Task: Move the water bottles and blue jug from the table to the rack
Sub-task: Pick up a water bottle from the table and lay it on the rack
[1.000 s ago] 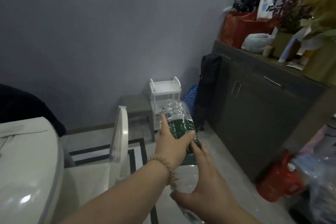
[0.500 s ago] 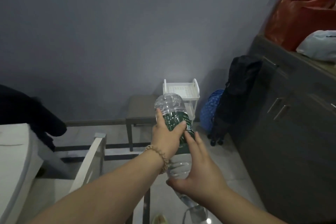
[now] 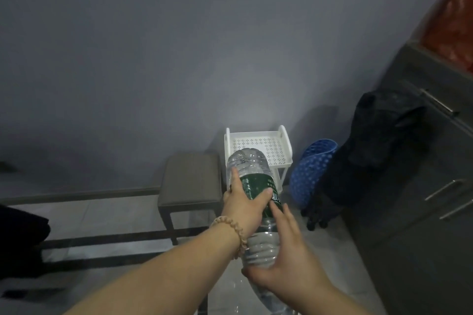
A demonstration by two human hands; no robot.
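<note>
Rack (image 3: 258, 147) now dead ahead, closer than second ago; table gone from view. Water bottle (image 3: 252, 188) carried tilted, base forward. Left hand (image 3: 243, 206) wraps label, right hand (image 3: 286, 262) cups lower body. Placing comes next

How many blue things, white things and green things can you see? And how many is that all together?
Blue: 1, the blue mat leaning by the wall.
White: 1, the white rack.
Green: 1, the green label on the water bottle held by the left hand and right hand.
Total: 3
</note>
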